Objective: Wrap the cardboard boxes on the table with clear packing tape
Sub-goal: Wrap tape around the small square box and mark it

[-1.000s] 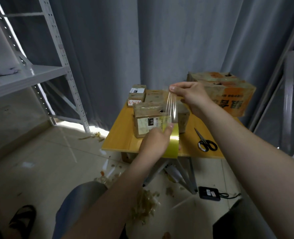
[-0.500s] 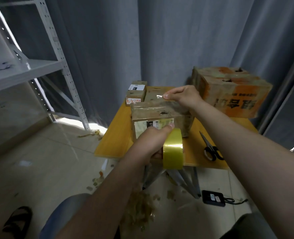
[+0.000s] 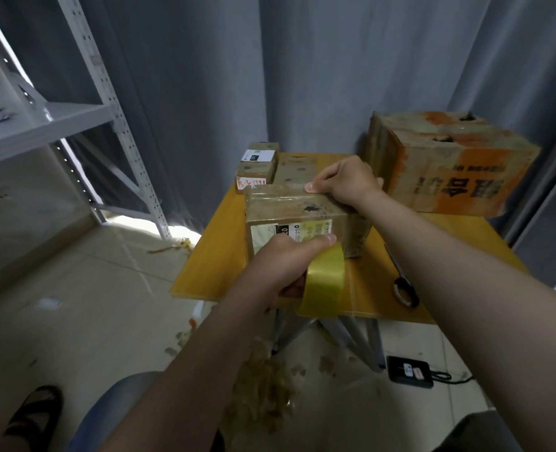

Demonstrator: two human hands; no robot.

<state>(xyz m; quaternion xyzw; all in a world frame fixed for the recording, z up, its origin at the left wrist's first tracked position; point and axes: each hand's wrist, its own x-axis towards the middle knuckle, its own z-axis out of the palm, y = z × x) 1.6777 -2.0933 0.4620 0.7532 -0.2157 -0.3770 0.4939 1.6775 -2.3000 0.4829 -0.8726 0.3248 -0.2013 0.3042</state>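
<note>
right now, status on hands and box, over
Left hand grips yellow tape roll. Right hand holds brown cardboard box far edge. Black scissors beside, not blocking.

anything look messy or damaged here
Yes. Crumpled tape scraps litter the floor below the table. The big orange box is scuffed with holes on top, and the box being taped has a dark tear.

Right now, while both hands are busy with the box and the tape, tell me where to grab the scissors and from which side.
Take the scissors by the black handle loops. They lie flat on the yellow table, loops nearest its front edge and blades pointing away toward the back. Come down from the front-edge side, so your fingers meet the loops first, not the blades.
</note>
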